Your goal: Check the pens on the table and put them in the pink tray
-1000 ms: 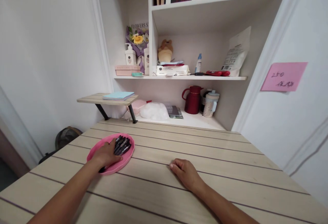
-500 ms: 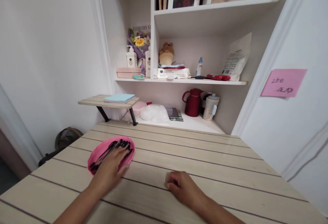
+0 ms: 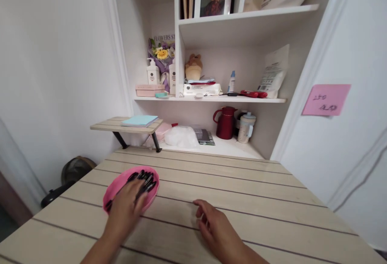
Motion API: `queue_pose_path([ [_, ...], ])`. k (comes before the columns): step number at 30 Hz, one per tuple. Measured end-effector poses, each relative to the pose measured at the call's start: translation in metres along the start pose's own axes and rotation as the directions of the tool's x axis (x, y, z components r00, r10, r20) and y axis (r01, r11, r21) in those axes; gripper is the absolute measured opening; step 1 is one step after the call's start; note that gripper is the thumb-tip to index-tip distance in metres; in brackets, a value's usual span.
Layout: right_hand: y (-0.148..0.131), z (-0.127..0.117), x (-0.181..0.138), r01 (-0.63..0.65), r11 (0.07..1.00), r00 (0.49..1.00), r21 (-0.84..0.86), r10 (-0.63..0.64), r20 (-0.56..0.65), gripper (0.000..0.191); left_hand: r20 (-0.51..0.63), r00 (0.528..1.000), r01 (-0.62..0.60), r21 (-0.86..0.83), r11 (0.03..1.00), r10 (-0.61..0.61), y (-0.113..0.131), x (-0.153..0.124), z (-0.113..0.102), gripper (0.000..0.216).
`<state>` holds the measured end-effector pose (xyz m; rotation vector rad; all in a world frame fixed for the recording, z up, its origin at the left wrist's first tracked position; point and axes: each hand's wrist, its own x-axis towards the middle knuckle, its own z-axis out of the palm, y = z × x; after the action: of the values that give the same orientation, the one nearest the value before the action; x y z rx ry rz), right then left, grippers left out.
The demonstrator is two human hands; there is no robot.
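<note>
A pink plate (image 3: 117,183) lies on the left of the wooden table (image 3: 242,199), holding several black pens (image 3: 147,177). My left hand (image 3: 125,209) rests on the plate's near side, its fingers stretched flat across the pens and covering part of them. To the right of the plate my right hand (image 3: 213,223) hovers just over the bare tabletop, fingers apart and loosely bent, holding nothing.
Behind the table stands a small wooden riser (image 3: 127,125) with a blue notebook (image 3: 139,120). White shelves hold a red jug (image 3: 225,123), a lidded cup (image 3: 245,127), bottles and a bouquet. A pink note (image 3: 325,99) sticks on the right wall.
My left hand has slid back along the pens toward the plate's near edge. My right hand has uncurled from a loose fist and lifted slightly off the table.
</note>
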<state>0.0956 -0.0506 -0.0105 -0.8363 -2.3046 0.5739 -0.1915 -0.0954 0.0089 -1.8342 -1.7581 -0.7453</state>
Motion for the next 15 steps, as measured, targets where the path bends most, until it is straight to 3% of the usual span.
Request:
queue_pose_path([
  [2, 0.013, -0.001, 0.001, 0.127, 0.975, 0.983, -0.182, -0.148, -0.107, 0.059, -0.024, 0.980, -0.197, -0.054, 0.979, 0.196, 0.034, 0.001, 0.005, 0.033],
  [5, 0.030, -0.014, 0.012, 0.232, 0.881, 0.923, -0.412, -0.333, -0.193, 0.068, -0.057, 0.965, -0.261, -0.089, 0.961, 0.257, 0.069, 0.023, 0.009, 0.038],
  [7, 0.039, -0.028, 0.024, 0.197, 0.864, 0.892, -0.463, -0.354, -0.282, 0.068, -0.106, 0.972, -0.221, -0.092, 0.971, 0.211, 0.079, 0.049, 0.010, 0.042],
  [11, 0.052, -0.060, 0.045, 0.034, 0.900, 0.808, -0.434, -0.281, -0.518, 0.070, -0.178, 0.982, -0.083, -0.083, 0.993, 0.067, 0.084, 0.095, 0.015, 0.052],
  [15, 0.064, -0.082, 0.049, -0.082, 0.908, 0.804, -0.411, -0.184, -0.566, 0.073, -0.145, 0.986, 0.069, -0.071, 0.995, -0.079, 0.097, 0.108, 0.032, 0.056],
])
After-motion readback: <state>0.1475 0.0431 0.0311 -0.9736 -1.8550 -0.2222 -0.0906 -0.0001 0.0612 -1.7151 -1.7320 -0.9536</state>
